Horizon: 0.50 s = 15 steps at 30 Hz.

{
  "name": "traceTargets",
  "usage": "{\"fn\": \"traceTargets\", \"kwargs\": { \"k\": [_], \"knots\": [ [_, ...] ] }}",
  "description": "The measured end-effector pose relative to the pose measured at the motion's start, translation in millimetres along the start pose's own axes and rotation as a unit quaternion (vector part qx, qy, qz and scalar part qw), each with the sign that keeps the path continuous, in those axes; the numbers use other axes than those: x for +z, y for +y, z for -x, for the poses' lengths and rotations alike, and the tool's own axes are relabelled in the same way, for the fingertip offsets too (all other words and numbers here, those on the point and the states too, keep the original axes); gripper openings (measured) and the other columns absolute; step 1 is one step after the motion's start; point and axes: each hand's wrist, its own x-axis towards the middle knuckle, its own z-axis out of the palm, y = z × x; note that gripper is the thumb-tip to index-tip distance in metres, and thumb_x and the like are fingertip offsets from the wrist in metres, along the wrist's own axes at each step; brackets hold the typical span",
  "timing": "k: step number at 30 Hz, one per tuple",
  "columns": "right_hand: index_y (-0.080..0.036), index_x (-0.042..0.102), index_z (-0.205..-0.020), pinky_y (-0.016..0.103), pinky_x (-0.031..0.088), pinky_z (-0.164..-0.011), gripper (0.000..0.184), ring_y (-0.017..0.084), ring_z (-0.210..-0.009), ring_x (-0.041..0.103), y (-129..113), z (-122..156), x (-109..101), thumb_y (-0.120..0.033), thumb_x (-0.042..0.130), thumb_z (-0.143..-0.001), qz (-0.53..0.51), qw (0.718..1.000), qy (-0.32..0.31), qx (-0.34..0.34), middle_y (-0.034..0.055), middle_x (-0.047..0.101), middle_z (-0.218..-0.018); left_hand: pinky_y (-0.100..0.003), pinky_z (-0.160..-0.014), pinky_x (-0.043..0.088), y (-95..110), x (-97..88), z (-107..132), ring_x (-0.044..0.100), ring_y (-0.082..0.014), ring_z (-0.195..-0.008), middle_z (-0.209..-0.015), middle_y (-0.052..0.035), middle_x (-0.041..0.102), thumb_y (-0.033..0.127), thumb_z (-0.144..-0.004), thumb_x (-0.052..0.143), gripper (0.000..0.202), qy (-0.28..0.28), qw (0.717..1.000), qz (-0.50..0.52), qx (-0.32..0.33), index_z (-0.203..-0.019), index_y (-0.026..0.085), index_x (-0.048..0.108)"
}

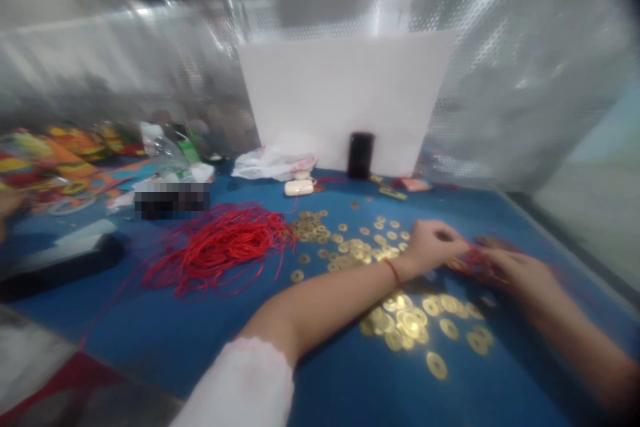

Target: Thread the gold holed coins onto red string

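Note:
My left hand [434, 245] is curled into a loose fist at the right of the blue table [210, 340], a red band on its wrist. My right hand [510, 270] meets it from the right, fingers pinched together. Between the two hands runs a bit of red string [473, 257] with what looks like coins on it; the picture is blurred and I cannot make it out clearly. Several gold coins with holes [415, 327] lie below and behind my left forearm. A big tangle of red cord [220, 247] lies to the left.
A white board [345, 93] stands at the back with a black cylinder [361, 155] before it. Near it lie a white plastic bag [273, 163] and a small white case [299, 187]. Colourful items [60, 153] sit far left, a dark flat box [60, 260] at the left edge.

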Motion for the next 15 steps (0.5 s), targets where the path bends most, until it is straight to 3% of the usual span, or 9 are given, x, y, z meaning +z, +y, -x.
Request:
{"fn": "traceTargets", "kwargs": {
  "k": [5, 9, 12, 15],
  "knots": [
    [-0.020, 0.058, -0.053, 0.026, 0.054, -0.063, 0.017, 0.014, -0.054, 0.055, 3, -2, 0, -0.031, 0.064, -0.065, -0.010, 1.000, -0.018, -0.003, 0.0009, 0.057, -0.054, -0.024, -0.061, 0.040, 1, 1.9, -2, 0.046, -0.0083, -0.057, -0.056, 0.0022, 0.056, 0.028, -0.058, 0.073, 0.019, -0.005, 0.998, 0.046, -0.032, -0.058, 0.013, 0.061],
    [-0.020, 0.066, -0.066, 0.029, 0.056, -0.066, 0.015, 0.017, -0.059, 0.059, 10, -8, 1, -0.034, 0.066, -0.067, -0.008, 0.999, -0.028, -0.017, 0.0009, 0.058, -0.057, -0.022, -0.055, 0.035, 5, 0.3, -3, 0.043, -0.0072, -0.055, -0.053, 0.0035, 0.051, 0.026, -0.059, 0.068, 0.018, 0.016, 0.992, 0.097, -0.082, -0.054, 0.014, 0.054],
    [-0.019, 0.069, -0.074, 0.032, 0.057, -0.067, 0.019, 0.018, -0.061, 0.061, 19, -15, 0, -0.037, 0.068, -0.066, -0.001, 0.999, -0.031, -0.027, 0.0007, 0.058, -0.058, -0.022, -0.053, 0.035, 11, -2.0, -3, 0.042, -0.0058, -0.051, -0.054, 0.0032, 0.051, 0.028, -0.056, 0.068, 0.022, -0.015, 0.974, 0.178, -0.142, -0.056, 0.015, 0.051],
    [-0.020, 0.067, -0.077, 0.034, 0.057, -0.067, 0.023, 0.020, -0.064, 0.061, 24, -19, 0, -0.041, 0.067, -0.067, -0.005, 0.998, -0.031, -0.054, 0.0019, 0.062, -0.064, -0.021, -0.051, 0.035, 19, -4.2, -1, 0.039, -0.0038, -0.048, -0.056, 0.0033, 0.052, 0.027, -0.051, 0.074, 0.029, -0.055, 0.955, 0.240, -0.163, -0.060, 0.016, 0.049]
  ]
}}
